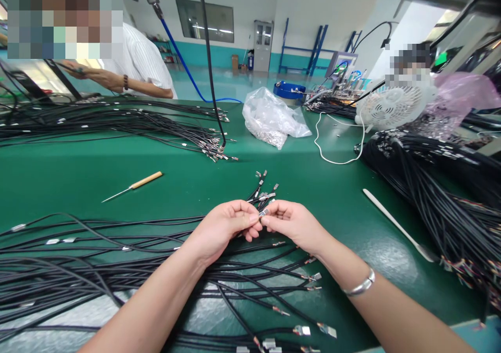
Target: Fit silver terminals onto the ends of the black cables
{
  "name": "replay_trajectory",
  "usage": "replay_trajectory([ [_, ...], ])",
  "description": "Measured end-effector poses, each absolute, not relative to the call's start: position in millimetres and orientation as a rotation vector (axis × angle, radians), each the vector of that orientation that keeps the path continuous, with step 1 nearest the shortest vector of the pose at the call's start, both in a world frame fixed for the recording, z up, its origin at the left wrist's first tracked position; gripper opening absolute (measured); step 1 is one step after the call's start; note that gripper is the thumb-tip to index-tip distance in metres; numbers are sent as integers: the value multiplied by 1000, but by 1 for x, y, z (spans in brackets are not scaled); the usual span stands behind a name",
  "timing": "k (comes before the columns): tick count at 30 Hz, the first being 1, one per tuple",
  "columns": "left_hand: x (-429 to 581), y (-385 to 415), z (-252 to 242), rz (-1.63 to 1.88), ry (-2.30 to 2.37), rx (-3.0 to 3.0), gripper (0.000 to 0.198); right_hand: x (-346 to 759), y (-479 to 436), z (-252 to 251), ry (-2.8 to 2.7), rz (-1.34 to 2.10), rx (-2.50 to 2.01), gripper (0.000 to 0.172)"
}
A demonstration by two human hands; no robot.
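Observation:
My left hand is pinched around the end of a black cable, thumb against the fingers. Touching it at the fingertips, my right hand pinches a small silvery metal connector at that cable's end. The fingers partly hide how the two fit together. Just beyond my hands lie several cable ends with metal connectors. Below and to the left, many black cables run across the table, some ending in bare copper-coloured wires, others in metal connectors.
A wooden-handled awl lies at left on the green table. A plastic bag of small metal parts, a white fan and a thick cable bundle stand farther off. A pale stick-like tool lies right. A co-worker sits opposite.

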State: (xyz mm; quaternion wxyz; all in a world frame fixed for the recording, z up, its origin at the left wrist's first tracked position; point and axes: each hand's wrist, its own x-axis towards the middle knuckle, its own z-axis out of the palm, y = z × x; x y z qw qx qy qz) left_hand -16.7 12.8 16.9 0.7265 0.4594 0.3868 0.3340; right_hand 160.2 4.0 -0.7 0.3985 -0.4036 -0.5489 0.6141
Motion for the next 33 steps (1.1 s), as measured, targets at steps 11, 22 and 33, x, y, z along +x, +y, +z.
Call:
replay_trajectory([
  [11, -17, 14, 16, 724, 850, 1015, 15, 163, 5, 1, -1437, 1555, -1017, 20],
  [22, -16, 14, 15, 683, 862, 1019, 17, 172, 6, 6, -1483, 1405, -1088, 22],
  [33, -15, 13, 17, 677, 861, 1020, 18, 171, 6, 4, -1506, 1370, -1091, 22],
])
